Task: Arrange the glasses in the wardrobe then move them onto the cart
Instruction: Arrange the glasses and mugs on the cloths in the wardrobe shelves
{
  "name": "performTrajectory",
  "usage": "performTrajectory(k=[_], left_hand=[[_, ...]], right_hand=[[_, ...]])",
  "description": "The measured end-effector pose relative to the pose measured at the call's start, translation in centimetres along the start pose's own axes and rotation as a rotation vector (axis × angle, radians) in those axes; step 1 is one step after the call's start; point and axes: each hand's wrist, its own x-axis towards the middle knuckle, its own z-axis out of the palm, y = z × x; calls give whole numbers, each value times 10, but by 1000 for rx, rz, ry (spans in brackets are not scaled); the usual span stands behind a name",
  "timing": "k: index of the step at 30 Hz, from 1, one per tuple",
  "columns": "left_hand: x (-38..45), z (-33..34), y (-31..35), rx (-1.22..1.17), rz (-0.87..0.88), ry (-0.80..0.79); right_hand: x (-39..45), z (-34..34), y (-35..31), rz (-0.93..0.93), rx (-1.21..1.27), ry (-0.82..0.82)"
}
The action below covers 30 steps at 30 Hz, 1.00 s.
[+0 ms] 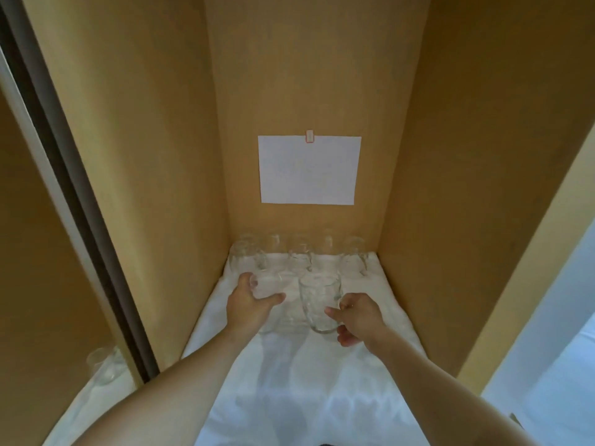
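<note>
Reflection: at the far left, a mirrored door panel (48,284) is showing a faint reflection of glasses low down.
Wardrobe: the wooden wardrobe (154,156) is standing open, its two side walls and back wall framing one deep compartment.
Cloth: a white cloth (289,381) is covering the compartment floor, wrinkled toward the front.
Left hand: the left hand (249,304) is reaching in and grasping the left glass (269,286), thumb curled across its near side and fingers wrapping its far left side.
Left glass: it is sitting on or just above the cloth, in front of the back row; I cannot tell whether it is lifted.
Back row: a row of clear glasses (299,257) is standing upright along the back wall, close together.
Paper: a white sheet of paper (309,170) is hanging on the back wall above the row, held by a small clip at its top edge.
Right glass: the right glass (320,302) is standing upright just beside the left glass, nearer the camera than the row.
Right hand: the right hand (357,317) is gripping the right glass from its right side, thumb and fingers pinching at the handle side.
</note>
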Motion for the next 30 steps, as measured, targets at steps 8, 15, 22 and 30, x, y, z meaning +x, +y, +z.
performTrajectory(k=[8,15,22,30], left_hand=[[-5,11,-19,15,-54,84],[16,2,-39,-26,-50,95],[39,3,-50,-102,-25,24],[63,-5,-61,-78,-35,-72]], right_hand=[[16,5,16,35,-54,-84],[29,31,15,77,-37,-174],[44,51,10,164,92,-323],[60,54,21,355,308,-275]])
